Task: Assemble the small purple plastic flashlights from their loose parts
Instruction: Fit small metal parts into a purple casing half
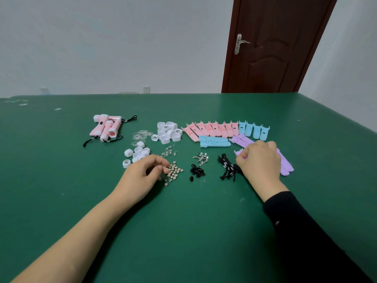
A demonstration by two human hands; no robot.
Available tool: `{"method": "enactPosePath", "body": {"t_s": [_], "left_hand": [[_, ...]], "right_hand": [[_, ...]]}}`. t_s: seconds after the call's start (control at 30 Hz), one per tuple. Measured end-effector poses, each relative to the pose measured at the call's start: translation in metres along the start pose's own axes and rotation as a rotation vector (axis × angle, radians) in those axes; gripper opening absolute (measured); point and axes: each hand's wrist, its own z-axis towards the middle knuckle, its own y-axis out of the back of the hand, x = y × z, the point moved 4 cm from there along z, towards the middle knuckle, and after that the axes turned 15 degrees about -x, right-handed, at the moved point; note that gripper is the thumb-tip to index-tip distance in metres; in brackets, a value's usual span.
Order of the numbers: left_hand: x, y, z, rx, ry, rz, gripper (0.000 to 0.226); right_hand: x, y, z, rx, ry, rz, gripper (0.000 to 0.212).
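Left hand [140,176] fingers pinch at button cells [175,172]; right hand [260,160] fingers curl round purple shell [238,153]

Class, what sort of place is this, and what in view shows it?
Probably a plain room set up for small-parts assembly: a green table, rows of pink shell halves, and a brown wooden door behind.
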Motion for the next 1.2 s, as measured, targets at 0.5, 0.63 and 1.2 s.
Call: {"method": "enactPosePath", "body": {"t_s": [0.5,0.63,1.2], "left_hand": [[0.001,0.000,0.000,-0.011,0.014,-0.021,0.027],[-0.003,0.003,0.002,-0.075,-0.006,-0.044,0.028],[-0.030,-0.008,0.015,0.007,0.410,-0.720,0.024]], "right_hand": [[0.013,0.010,-0.004,-0.258,-0.064,0.494,0.013],[0.037,0.021,-0.014,-0.328,-0.040,0.764,0.011],[0.145,0.002,-0.049,0.053,-0.091,1.257,0.028]]}}
